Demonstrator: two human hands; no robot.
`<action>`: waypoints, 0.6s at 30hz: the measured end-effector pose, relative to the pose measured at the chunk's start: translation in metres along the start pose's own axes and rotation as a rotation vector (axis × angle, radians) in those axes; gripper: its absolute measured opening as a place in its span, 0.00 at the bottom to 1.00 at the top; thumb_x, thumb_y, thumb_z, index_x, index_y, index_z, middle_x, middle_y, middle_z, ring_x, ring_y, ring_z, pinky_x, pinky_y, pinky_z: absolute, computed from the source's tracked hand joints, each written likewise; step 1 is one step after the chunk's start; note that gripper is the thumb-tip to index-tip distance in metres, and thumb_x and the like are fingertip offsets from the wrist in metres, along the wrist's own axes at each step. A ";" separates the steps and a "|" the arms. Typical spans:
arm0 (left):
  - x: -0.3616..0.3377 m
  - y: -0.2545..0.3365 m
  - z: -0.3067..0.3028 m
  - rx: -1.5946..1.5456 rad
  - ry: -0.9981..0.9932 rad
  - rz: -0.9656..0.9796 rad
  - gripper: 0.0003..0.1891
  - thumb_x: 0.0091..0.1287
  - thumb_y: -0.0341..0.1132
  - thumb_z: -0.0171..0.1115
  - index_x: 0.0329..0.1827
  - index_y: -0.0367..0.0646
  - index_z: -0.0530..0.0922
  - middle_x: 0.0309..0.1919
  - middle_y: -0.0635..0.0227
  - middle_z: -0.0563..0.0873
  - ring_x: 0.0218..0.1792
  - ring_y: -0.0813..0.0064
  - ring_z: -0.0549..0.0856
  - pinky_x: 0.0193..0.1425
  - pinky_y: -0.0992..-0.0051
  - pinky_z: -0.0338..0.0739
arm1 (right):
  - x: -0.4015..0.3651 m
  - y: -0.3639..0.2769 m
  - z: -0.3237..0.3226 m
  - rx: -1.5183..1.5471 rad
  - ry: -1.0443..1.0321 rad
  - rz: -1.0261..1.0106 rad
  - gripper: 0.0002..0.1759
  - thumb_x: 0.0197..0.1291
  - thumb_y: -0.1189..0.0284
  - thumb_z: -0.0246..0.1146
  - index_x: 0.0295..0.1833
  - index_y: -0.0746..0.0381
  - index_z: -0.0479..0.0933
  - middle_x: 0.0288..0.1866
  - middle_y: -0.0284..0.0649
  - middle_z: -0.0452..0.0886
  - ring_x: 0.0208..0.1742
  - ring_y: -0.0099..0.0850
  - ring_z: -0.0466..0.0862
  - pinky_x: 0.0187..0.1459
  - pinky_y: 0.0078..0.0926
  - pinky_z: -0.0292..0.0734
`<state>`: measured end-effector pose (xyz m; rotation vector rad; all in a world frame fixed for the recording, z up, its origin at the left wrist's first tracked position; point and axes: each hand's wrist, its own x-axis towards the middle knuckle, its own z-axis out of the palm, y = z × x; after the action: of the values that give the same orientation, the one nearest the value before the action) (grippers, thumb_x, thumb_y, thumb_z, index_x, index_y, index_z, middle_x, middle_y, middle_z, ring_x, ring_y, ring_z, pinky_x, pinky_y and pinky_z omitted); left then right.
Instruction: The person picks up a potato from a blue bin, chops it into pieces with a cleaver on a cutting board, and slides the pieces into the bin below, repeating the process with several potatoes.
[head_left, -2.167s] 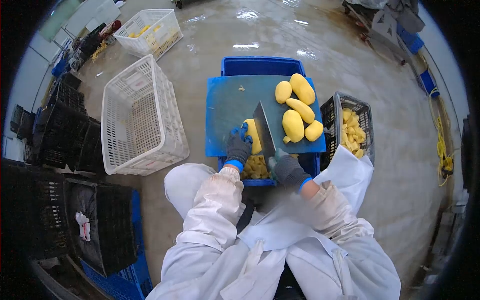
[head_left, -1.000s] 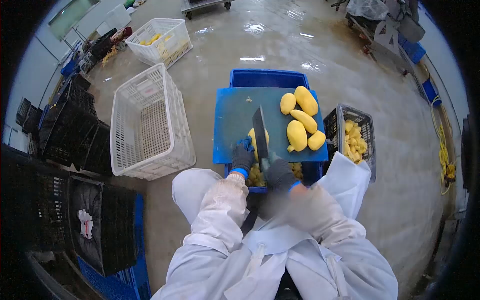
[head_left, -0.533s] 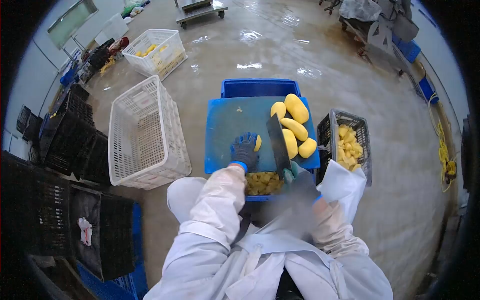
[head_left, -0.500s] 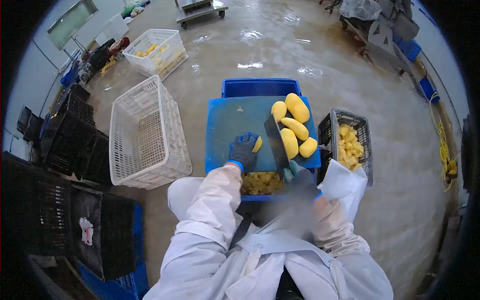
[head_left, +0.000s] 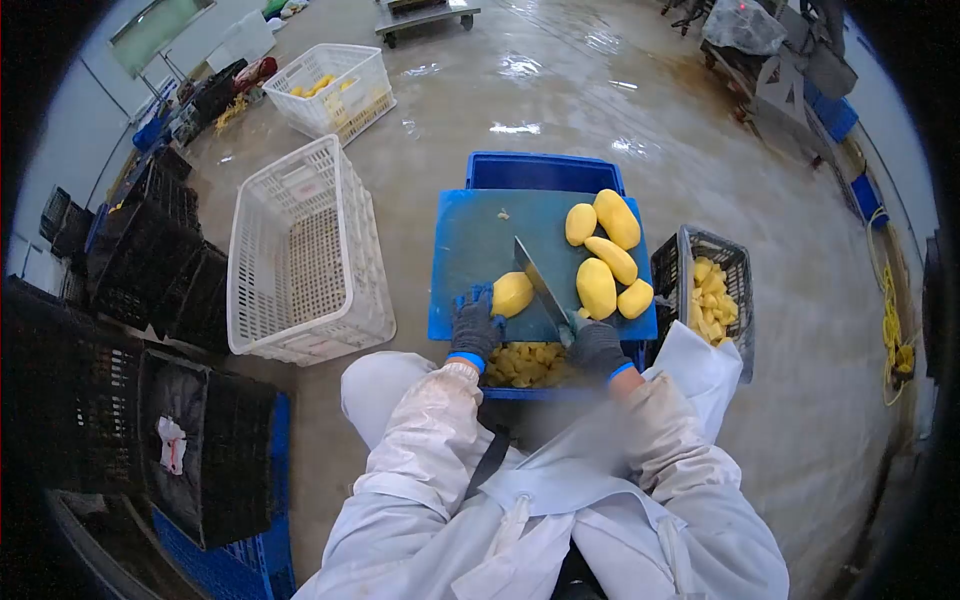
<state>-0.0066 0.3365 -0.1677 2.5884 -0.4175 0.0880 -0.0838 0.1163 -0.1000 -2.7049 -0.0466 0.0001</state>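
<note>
My left hand (head_left: 474, 326), in a dark glove with blue fingertips, holds a peeled yellow potato (head_left: 513, 294) at its left side on the blue cutting board (head_left: 465, 225). My right hand (head_left: 594, 346), also gloved, is closed round the handle of a large knife (head_left: 541, 286). The blade slants up and left, close to the potato's right side. Several whole peeled potatoes (head_left: 597, 288) lie on the board's right part. Below the near edge of the board, cut chunks (head_left: 525, 365) fill a blue bin.
A black crate (head_left: 742, 262) with potato chunks (head_left: 711, 300) stands right of the board. At left are a large white crate (head_left: 300, 335) and, behind it, another white crate (head_left: 382, 98) holding yellow pieces. Dark crates (head_left: 225, 450) line the far left.
A whole potato now lies by my left hand, where a small piece was. The knife has swung left, away from the other potatoes. The view has shifted, with the board appearing further right.
</note>
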 end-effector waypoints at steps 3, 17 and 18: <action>-0.001 0.004 -0.004 -0.018 -0.030 -0.029 0.36 0.53 0.41 0.64 0.66 0.41 0.66 0.60 0.53 0.72 0.62 0.53 0.70 0.70 0.52 0.56 | -0.007 -0.013 -0.023 0.044 0.005 0.028 0.15 0.62 0.58 0.54 0.44 0.58 0.74 0.31 0.54 0.81 0.35 0.51 0.83 0.37 0.49 0.77; -0.006 0.000 0.000 0.108 -0.011 -0.015 0.33 0.58 0.41 0.61 0.67 0.41 0.65 0.64 0.52 0.70 0.64 0.54 0.69 0.70 0.54 0.56 | 0.027 -0.021 0.019 -0.084 -0.163 0.101 0.16 0.63 0.59 0.56 0.45 0.61 0.73 0.32 0.56 0.81 0.37 0.54 0.82 0.38 0.49 0.76; -0.003 -0.001 0.001 0.159 0.012 -0.005 0.33 0.58 0.41 0.61 0.67 0.40 0.64 0.64 0.52 0.70 0.64 0.54 0.69 0.70 0.55 0.57 | 0.017 -0.028 0.010 -0.040 -0.083 0.101 0.15 0.63 0.59 0.56 0.45 0.61 0.73 0.31 0.56 0.81 0.36 0.54 0.82 0.38 0.49 0.76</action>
<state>-0.0095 0.3380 -0.1699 2.7439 -0.4155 0.1404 -0.0674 0.1468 -0.0974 -2.7431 0.0660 0.1432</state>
